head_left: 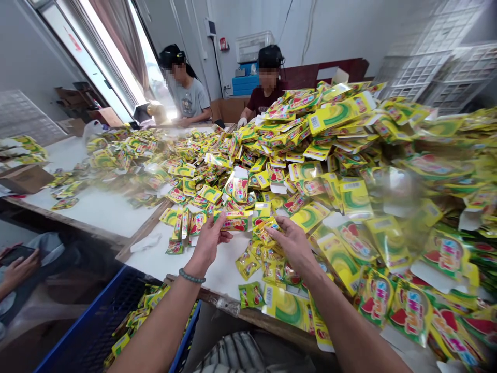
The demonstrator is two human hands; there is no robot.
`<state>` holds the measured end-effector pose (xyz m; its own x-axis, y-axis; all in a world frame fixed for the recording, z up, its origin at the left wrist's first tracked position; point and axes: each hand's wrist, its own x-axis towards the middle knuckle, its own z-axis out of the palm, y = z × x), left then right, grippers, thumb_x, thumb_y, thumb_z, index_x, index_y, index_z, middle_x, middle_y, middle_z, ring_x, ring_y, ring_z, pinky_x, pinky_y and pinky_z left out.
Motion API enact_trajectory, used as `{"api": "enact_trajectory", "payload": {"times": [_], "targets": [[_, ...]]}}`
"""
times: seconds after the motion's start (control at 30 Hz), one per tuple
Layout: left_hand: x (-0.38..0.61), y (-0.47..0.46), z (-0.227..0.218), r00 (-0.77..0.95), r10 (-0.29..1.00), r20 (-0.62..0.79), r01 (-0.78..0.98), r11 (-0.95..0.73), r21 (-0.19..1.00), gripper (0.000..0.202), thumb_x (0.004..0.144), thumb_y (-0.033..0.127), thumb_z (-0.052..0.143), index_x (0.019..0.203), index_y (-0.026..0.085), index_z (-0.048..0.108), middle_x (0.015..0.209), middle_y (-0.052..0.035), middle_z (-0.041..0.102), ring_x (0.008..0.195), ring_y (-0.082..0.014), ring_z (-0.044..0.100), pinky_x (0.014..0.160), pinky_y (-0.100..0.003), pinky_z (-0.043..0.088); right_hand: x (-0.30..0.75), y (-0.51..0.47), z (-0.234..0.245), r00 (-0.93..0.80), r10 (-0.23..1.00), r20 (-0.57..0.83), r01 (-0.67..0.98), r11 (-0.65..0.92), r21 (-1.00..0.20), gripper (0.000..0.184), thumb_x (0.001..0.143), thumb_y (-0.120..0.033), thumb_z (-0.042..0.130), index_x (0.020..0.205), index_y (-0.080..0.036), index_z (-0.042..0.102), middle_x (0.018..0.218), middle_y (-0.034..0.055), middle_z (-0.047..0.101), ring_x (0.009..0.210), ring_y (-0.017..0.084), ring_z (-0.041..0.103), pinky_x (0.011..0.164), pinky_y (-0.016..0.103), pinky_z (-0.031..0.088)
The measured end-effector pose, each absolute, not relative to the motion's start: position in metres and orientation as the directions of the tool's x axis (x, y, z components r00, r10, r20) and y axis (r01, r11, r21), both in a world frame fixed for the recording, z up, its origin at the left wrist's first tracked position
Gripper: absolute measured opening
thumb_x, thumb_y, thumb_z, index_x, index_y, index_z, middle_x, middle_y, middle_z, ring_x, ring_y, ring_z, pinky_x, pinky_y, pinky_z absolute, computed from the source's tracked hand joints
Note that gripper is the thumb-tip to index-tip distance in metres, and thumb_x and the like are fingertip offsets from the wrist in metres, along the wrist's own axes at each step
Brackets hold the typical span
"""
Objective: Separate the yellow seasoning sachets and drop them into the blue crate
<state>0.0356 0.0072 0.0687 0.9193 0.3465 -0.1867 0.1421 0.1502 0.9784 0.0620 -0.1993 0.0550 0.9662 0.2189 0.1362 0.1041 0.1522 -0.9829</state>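
My left hand [208, 242] is closed around a small yellow-and-green candy carton [236, 221] printed with watermelon. The carton lies sideways, its white end flap pointing right. Close to that end, my right hand [294, 242] pinches a small shiny yellow candy packet [265, 229] between thumb and fingers. Below it, several loose yellow packets [248, 264] lie on the white tabletop, along with a green packet [251, 295] near the front edge. Flattened cartons [287, 306] lie under and beside my right forearm. Whether anything is inside the held carton is hidden.
A high heap of cartons [341, 116] fills the right and back of the table [151, 256]. A blue crate [91, 316] with packed cartons stands below, left of my legs. Two people [190, 96] sit opposite; another person's hand [19, 272] holds a phone at far left.
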Motion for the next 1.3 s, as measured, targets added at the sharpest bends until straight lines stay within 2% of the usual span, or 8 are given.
{"api": "enact_trajectory", "payload": {"times": [0.07, 0.17, 0.37, 0.5, 0.57, 0.77, 1.07, 1.3], "targets": [[0.027, 0.002, 0.063, 0.927, 0.284, -0.243, 0.148, 0.317, 0.937, 0.055, 0.068, 0.059, 0.072, 0.101, 0.016, 0.061, 0.085, -0.0041, 0.069, 0.061, -0.013, 0.063, 0.058, -0.025, 0.05, 0.062, -0.199, 0.054, 0.966, 0.228, 0.119, 0.073, 0.201, -0.977, 0.038, 0.077, -0.044, 0.068, 0.105, -0.019, 0.061, 0.107, 0.0077, 0.068, 0.099, 0.023, 0.062, 0.087, 0.037, 0.05], [0.015, -0.003, 0.058, 0.952, 0.168, -0.257, 0.18, 0.375, 0.909, 0.049, 0.067, 0.05, 0.078, 0.098, 0.014, 0.068, 0.096, -0.0069, 0.071, 0.08, -0.0147, 0.065, 0.068, -0.023, 0.051, 0.063, -0.201, 0.05, 0.977, 0.152, 0.148, 0.129, 0.13, -0.983, 0.034, 0.079, -0.045, 0.066, 0.1, -0.018, 0.062, 0.099, 0.0061, 0.069, 0.09, 0.022, 0.063, 0.081, 0.036, 0.051], [0.011, 0.002, 0.061, 0.973, -0.018, -0.231, 0.232, 0.102, 0.967, 0.058, 0.061, 0.032, 0.085, 0.112, 0.016, 0.064, 0.104, -0.0053, 0.071, 0.088, -0.0173, 0.064, 0.076, -0.025, 0.05, 0.065, -0.204, 0.049, 0.953, 0.208, 0.219, 0.225, -0.005, -0.974, 0.028, 0.082, -0.042, 0.061, 0.097, -0.018, 0.065, 0.094, 0.0046, 0.068, 0.084, 0.02, 0.061, 0.076, 0.031, 0.05], [0.012, -0.004, 0.057, 0.984, 0.016, -0.178, 0.177, 0.047, 0.983, 0.06, 0.065, 0.039, 0.081, 0.116, 0.014, 0.063, 0.108, -0.008, 0.069, 0.092, -0.02, 0.063, 0.076, -0.028, 0.05, 0.071, -0.208, 0.046, 0.949, -0.038, 0.313, 0.309, -0.083, -0.947, 0.034, 0.079, -0.044, 0.063, 0.098, -0.016, 0.063, 0.09, 0.0056, 0.068, 0.082, 0.021, 0.061, 0.074, 0.032, 0.049], [0.01, -0.007, 0.053, 0.984, 0.077, -0.16, 0.158, 0.043, 0.987, 0.061, 0.065, 0.043, 0.08, 0.115, 0.014, 0.064, 0.111, -0.0083, 0.068, 0.094, -0.0204, 0.062, 0.077, -0.028, 0.05, 0.071, -0.209, 0.047, 0.922, -0.076, 0.379, 0.36, -0.186, -0.914, 0.031, 0.08, -0.041, 0.063, 0.098, -0.016, 0.064, 0.09, 0.0058, 0.069, 0.083, 0.021, 0.062, 0.077, 0.033, 0.049], [0.005, -0.006, 0.049, 0.983, 0.013, -0.185, 0.184, 0.068, 0.981, 0.057, 0.061, 0.04, 0.083, 0.109, 0.015, 0.066, 0.106, -0.0059, 0.069, 0.094, -0.0189, 0.061, 0.081, -0.027, 0.049, 0.066, -0.21, 0.052, 0.866, -0.003, 0.5, 0.466, -0.359, -0.809, 0.024, 0.085, -0.033, 0.058, 0.103, -0.019, 0.066, 0.099, 0.0058, 0.07, 0.089, 0.022, 0.064, 0.082, 0.033, 0.049], [0.0, 0.002, 0.047, 0.965, -0.093, -0.245, 0.255, 0.119, 0.96, 0.049, 0.063, 0.031, 0.084, 0.104, 0.016, 0.061, 0.1, -0.0034, 0.07, 0.086, -0.0142, 0.062, 0.079, -0.023, 0.048, 0.069, -0.214, 0.054, 0.928, 0.057, 0.368, 0.368, -0.291, -0.883, 0.03, 0.081, -0.035, 0.057, 0.103, -0.017, 0.066, 0.093, 0.0058, 0.07, 0.086, 0.023, 0.064, 0.082, 0.035, 0.049], [0.001, -0.015, 0.055, 0.95, -0.204, -0.235, 0.264, 0.127, 0.956, 0.052, 0.071, 0.035, 0.079, 0.116, 0.016, 0.061, 0.112, -0.0069, 0.069, 0.094, -0.0182, 0.064, 0.082, -0.026, 0.05, 0.06, -0.202, 0.051, 0.894, 0.127, 0.429, 0.447, -0.269, -0.853, 0.025, 0.08, -0.034, 0.064, 0.099, -0.019, 0.064, 0.096, 0.0055, 0.07, 0.091, 0.022, 0.065, 0.083, 0.033, 0.049]]}}
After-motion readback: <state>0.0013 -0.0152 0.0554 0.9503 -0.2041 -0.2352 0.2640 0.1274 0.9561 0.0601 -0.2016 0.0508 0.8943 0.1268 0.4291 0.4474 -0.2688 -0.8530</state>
